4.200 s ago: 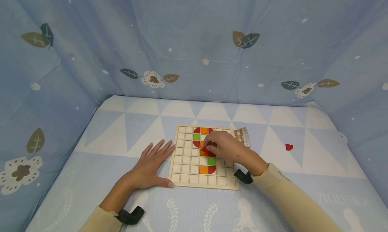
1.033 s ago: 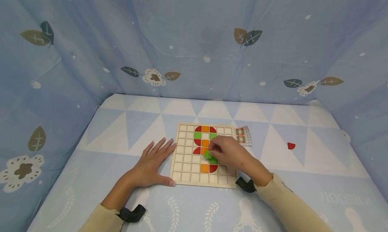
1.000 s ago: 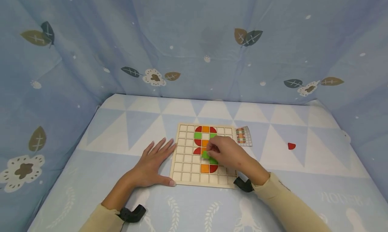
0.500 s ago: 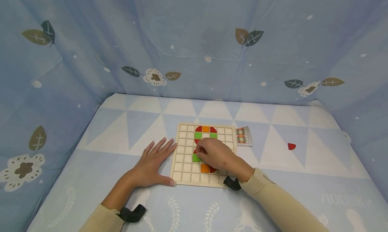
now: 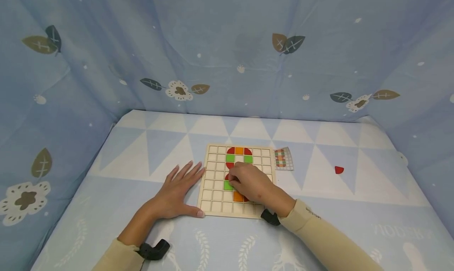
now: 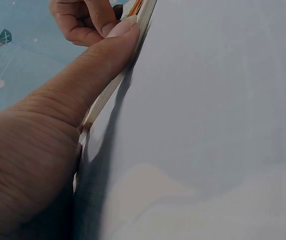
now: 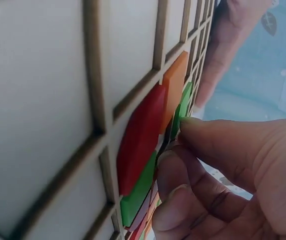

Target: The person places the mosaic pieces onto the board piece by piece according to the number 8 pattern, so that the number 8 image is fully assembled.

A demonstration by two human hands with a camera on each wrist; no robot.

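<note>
A wooden grid board [image 5: 213,200] lies on the cloth, several of its cells filled with red rounded, orange square and green square tiles. My right hand [image 5: 250,180] reaches over its middle, thumb and fingertips pinching the edge of a green square tile [image 5: 228,185] at a cell. In the right wrist view that green tile [image 7: 184,102] sits under the thumb tip, beside an orange tile [image 7: 173,90] and a red tile [image 7: 142,140]. My left hand [image 5: 173,196] rests with spread fingers at the board's left edge. The right hand hides some middle tiles.
A small printed pattern card [image 5: 284,159] lies against the board's right edge. Farther right, a loose red rounded tile [image 5: 339,170] lies on the triangle-patterned cloth [image 5: 319,219]. A blue curtain [image 5: 227,46] surrounds the table at the back and sides.
A red rounded tile held earlier now sits in the board. My right hand then carried the green tile leftward across the board to its present cell. The left hand has stayed in place.
</note>
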